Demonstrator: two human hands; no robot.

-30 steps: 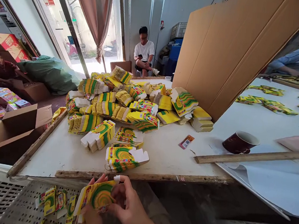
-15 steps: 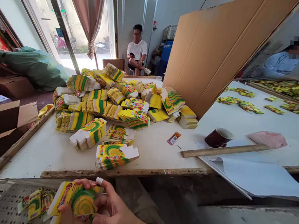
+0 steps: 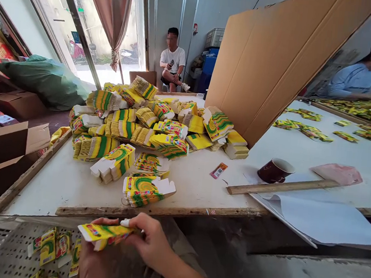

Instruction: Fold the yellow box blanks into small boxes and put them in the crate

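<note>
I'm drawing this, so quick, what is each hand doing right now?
Left hand: closed, holding the yellow box from below.
Right hand: fingers closed on the same box's right end.

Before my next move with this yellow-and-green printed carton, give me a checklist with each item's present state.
1. Yellow-and-green printed carton held by left hand and right hand: ok.
2. White covering on a right fingertip in place: ok.
3. Carton's contents: cannot tell, interior hidden.
4. Small yellow-green cartons in the light perforated plastic crate neatly aligned: not ok, jumbled.
5. Dark maroon ceramic-looking mug clear of both hands: ok.
</note>
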